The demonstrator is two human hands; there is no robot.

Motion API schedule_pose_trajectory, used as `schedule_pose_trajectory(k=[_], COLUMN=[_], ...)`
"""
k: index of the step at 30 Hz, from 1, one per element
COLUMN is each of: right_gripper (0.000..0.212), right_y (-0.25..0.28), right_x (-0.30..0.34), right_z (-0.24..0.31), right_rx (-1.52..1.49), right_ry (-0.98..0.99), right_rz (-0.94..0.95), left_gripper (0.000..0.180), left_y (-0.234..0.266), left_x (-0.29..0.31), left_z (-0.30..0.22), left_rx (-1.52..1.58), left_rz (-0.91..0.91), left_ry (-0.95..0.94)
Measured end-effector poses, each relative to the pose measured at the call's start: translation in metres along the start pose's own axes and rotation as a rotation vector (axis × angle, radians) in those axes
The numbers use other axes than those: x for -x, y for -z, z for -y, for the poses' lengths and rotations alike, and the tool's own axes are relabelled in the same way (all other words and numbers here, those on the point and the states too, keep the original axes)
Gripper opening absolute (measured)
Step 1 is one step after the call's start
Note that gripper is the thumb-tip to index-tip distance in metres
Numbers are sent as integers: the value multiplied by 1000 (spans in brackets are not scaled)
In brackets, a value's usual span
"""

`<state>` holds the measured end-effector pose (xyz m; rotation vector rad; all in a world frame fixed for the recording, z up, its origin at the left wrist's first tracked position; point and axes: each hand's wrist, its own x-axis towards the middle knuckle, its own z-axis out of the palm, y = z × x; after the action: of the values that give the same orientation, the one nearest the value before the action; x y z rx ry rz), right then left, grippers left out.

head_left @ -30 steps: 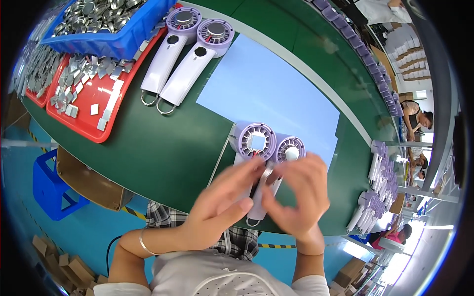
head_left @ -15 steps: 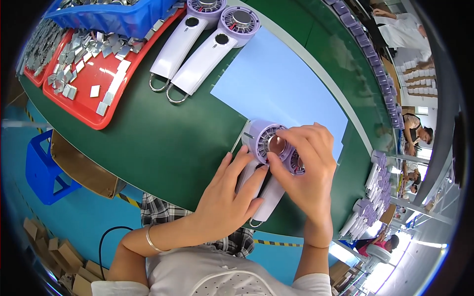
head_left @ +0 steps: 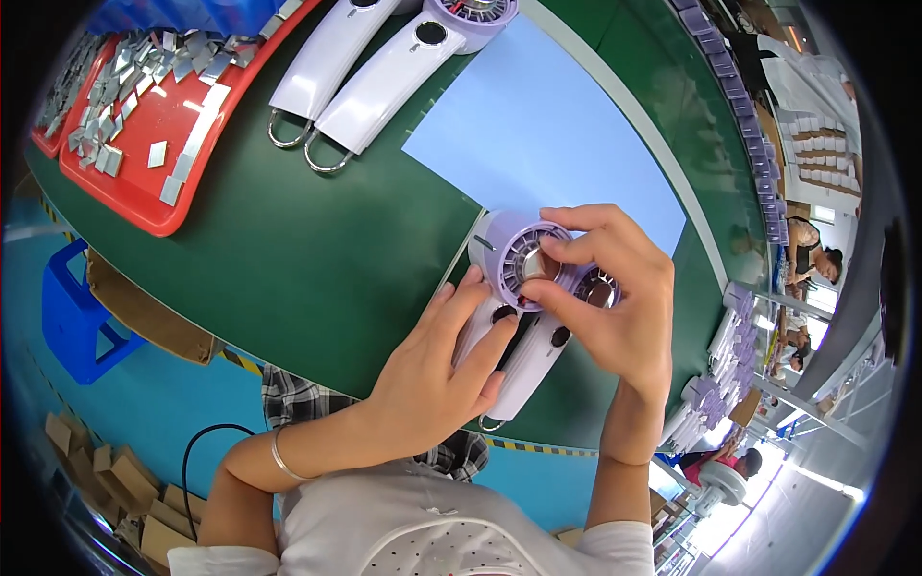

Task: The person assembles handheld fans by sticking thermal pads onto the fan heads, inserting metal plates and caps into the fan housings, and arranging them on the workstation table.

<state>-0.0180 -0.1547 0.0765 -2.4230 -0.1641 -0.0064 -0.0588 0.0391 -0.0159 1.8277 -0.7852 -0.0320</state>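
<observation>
1. Here we are at the green worktop (head_left: 288,250), and the right hand (head_left: 626,312) has thumb and fingertips clamped on a round metal disc (head_left: 542,267), right at the slotted face of a purple-and-white fan (head_left: 492,245).
2. That fan lies in front of the person, its head just beside the near corner of a blue sheet (head_left: 567,125); the left hand (head_left: 423,374) has its fingers laid along the handle, though whether they grip or merely rest, I cannot tell.
3. Tight quarters, folks! A second fan (head_left: 528,370) lies close alongside on the right, its head partly behind the right hand (hardly elbow room in there).
4. Danger number one, as I judge it: the disc could sit crooked or off-centre if the fingertips release unevenly. Smooth metal might also slip from a loose pinch.
5. Danger number two: the rounded head could roll if the left hand's pressure eases, and a bump against the neighbour could nudge both.
6. What escapes us? The right fingers cover part of the disc, so whether it is seated or just above the face stays unclear. The left hand hides much of the handle.
7. Up top, the frame cuts off two more fans (head_left: 379,96) and a blue bin (head_left: 206,17).
</observation>
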Motion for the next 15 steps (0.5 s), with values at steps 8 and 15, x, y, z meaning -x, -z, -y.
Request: schedule_pose_trajectory(k=[8,15], right_gripper=[27,43], right_y=[-1,-9], right_x=[1,31], right_z=[-1,-3], right_rx=[-7,131], right_ry=[49,164], right_rz=[-16,-133], left_gripper=[57,57], left_y=[1,3], left_x=[1,7], left_z=[0,-3], left_rx=[-22,-37], left_rz=[12,8], left_ry=[-27,-12])
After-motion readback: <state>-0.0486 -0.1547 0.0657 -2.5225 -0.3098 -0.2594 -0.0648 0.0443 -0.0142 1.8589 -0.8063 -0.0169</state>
